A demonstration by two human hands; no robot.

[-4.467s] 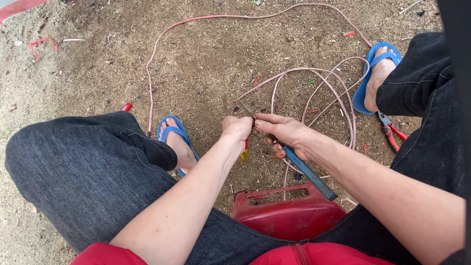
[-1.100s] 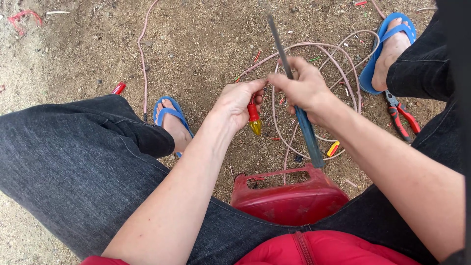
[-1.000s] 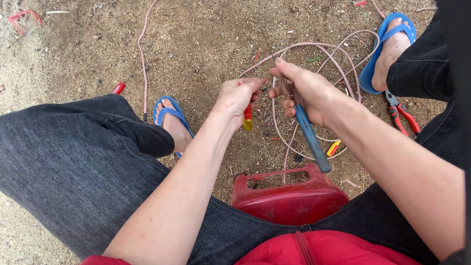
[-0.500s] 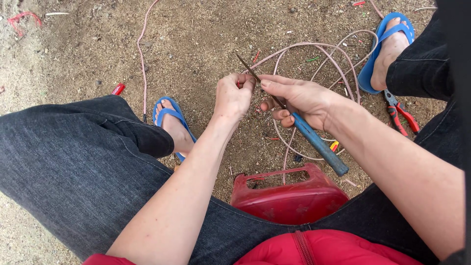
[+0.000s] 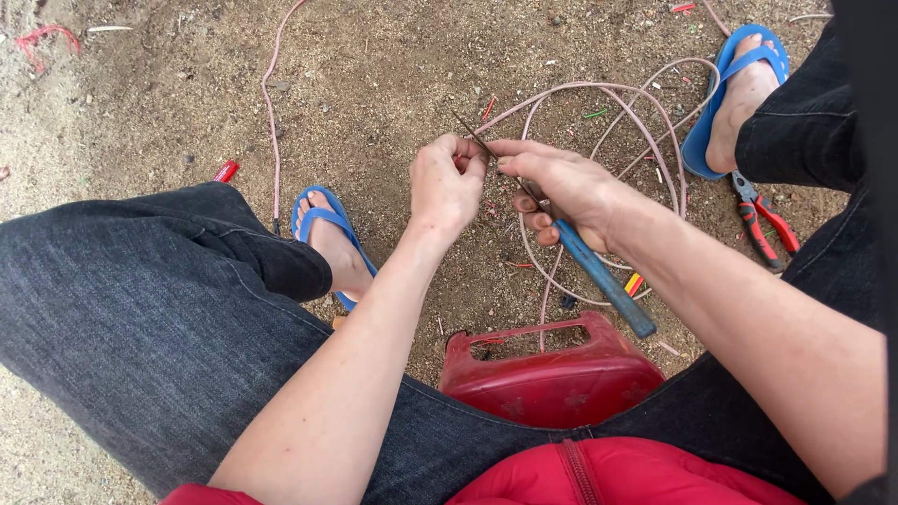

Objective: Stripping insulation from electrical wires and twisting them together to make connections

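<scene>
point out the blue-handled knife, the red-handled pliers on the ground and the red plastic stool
blue-handled knife (image 5: 603, 281), head view, on the middle of the blue handle below the right hand
red-handled pliers (image 5: 762, 224), head view, between the two red grips, on the dirt
red plastic stool (image 5: 552, 379), head view, on the seat's front edge

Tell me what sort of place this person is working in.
Most likely an outdoor yard or informal work spot, not a workshop: bare dirt ground littered with scraps, loops of pink cable lying on the soil, red-handled pliers on the ground, and a low red plastic stool as the seat.
</scene>
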